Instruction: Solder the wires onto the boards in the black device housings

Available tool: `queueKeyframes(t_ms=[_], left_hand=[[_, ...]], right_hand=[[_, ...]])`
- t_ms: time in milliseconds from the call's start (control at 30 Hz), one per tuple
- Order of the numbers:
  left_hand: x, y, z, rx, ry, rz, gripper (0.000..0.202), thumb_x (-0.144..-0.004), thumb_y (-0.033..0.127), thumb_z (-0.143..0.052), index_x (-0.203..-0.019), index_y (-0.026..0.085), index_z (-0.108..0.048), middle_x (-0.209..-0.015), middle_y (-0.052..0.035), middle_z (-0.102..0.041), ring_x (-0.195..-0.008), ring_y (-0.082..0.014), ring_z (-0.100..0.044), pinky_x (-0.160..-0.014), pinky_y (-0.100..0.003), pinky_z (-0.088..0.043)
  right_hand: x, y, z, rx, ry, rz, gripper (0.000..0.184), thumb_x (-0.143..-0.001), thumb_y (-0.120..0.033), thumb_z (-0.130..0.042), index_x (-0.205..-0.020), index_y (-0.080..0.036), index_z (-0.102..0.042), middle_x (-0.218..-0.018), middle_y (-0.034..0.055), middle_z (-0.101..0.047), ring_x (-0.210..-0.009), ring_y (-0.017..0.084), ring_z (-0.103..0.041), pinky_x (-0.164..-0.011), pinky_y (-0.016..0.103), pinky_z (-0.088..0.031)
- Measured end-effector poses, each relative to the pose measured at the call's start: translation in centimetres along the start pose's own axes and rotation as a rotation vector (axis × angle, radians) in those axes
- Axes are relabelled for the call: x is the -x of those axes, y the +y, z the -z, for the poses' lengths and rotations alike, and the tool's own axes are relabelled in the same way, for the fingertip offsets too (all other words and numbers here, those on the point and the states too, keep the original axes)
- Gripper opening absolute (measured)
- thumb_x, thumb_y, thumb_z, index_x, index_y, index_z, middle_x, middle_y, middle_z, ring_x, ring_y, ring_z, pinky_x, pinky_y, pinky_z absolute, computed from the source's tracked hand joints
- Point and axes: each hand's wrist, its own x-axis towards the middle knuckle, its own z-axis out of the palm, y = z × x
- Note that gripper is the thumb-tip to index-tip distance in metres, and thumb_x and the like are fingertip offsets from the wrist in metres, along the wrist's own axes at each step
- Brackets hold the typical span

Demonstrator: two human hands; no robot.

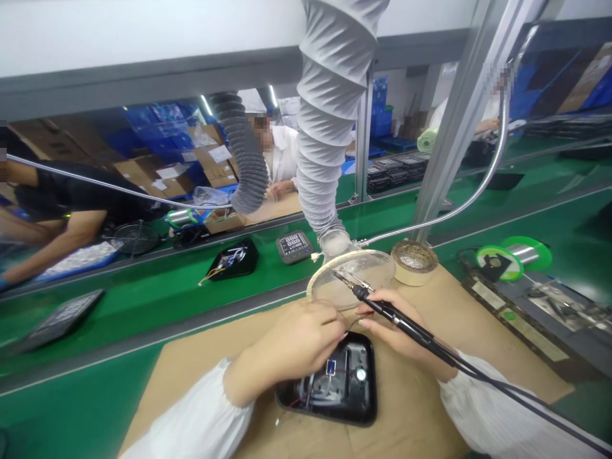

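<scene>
My right hand (pixel 399 328) is closed around a black soldering iron (pixel 389 312). Its metal tip points up and left, in front of the clear round hood. Over the top edge of a black plastic housing (pixel 351 395), my left hand (pixel 303 335) is pinched closed at a thin wire (pixel 352 324), which shows between the two hands. Its fingertips are partly hidden. The housing lies open side up on the cardboard, with thin wires, a small blue part and a round silvery disc inside; my left hand covers its upper left portion.
A fume hood (pixel 351 280) hangs on a white duct (pixel 335 115) just beyond my hands. Tape (pixel 414 262) and a solder spool (pixel 514 258) stand to the right. On the green belt (pixel 157 299) lie another housing (pixel 233 259) and a display unit (pixel 293 247). Co-workers sit across.
</scene>
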Motion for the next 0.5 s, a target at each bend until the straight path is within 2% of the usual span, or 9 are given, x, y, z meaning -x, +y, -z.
queueKeyframes(t_ms=[333, 500], left_hand=[[-0.11, 0.16, 0.11, 0.012, 0.029, 0.003, 0.029, -0.104, 0.021, -0.041, -0.095, 0.015, -0.068, -0.097, -0.0088, -0.068, -0.092, -0.0224, -0.066, -0.084, -0.039, -0.058], [-0.06, -0.05, -0.05, -0.037, 0.065, -0.019, 0.028, -0.103, 0.021, -0.042, -0.094, 0.016, -0.068, -0.091, -0.0072, -0.067, -0.084, -0.0215, -0.065, -0.073, -0.036, -0.057]], right_hand=[[-0.09, -0.20, 0.05, -0.009, 0.001, -0.020, 0.031, -0.087, -0.022, -0.076, -0.113, -0.028, -0.062, -0.093, -0.0006, -0.076, -0.085, 0.019, -0.076, -0.077, 0.029, -0.064], [-0.05, -0.24, -0.17, -0.020, 0.039, -0.038, 0.028, -0.088, -0.023, -0.074, -0.112, -0.028, -0.062, -0.089, -0.0022, -0.075, -0.080, 0.016, -0.074, -0.072, 0.026, -0.062]])
